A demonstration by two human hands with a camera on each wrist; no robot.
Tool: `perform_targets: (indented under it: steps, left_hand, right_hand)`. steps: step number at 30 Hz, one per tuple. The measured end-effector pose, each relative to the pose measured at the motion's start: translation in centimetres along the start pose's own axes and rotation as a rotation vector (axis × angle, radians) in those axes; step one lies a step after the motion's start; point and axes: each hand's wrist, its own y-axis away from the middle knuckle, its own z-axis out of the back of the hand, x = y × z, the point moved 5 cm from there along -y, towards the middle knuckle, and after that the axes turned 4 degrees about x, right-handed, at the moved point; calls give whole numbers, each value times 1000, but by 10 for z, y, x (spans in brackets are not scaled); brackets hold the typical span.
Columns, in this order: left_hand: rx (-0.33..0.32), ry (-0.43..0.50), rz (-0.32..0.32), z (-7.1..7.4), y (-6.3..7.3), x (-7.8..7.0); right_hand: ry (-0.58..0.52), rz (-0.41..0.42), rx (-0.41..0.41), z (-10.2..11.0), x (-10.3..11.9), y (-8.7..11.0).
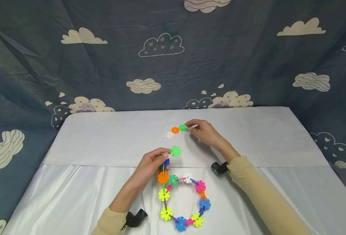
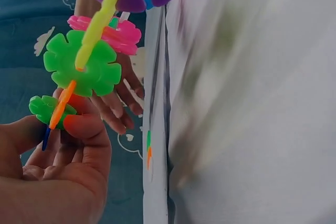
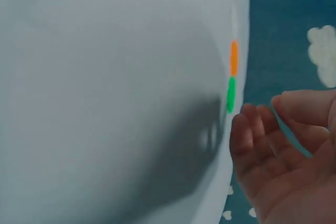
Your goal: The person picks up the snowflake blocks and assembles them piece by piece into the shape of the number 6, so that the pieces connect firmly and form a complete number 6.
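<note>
My left hand (image 1: 153, 163) pinches one end of a chain of flower-shaped plastic discs between thumb and fingers. In the head view a light green disc (image 1: 175, 151) sticks out past its fingertips, and a dark blue disc (image 1: 166, 162) is partly hidden by the fingers. Orange (image 1: 163, 177) and yellow (image 1: 164, 195) discs follow down the chain, which lies in a ring. My right hand (image 1: 205, 132) hovers over the far part of the table, fingers loosely bent, with nothing between them in the right wrist view. Its fingertips are right by a loose green disc (image 1: 183, 127).
Beside that green disc lie an orange disc (image 1: 175, 130) and a white disc (image 1: 169, 135) in a slanted row. A white cloth covers the table (image 1: 102, 140). Behind it hangs a dark curtain (image 1: 111, 71) with cloud prints. Black wrist straps show on both arms.
</note>
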Motion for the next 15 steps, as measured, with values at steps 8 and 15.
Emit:
perform_targets:
  steps: [8,15]
  left_hand:
    - [21,18,4,2,-3,3]
    - [52,72,-1,1,-4,6]
  right_hand:
    - [178,-40,130,-11,-6,-39]
    - [257,-41,124,-18,-5,-40]
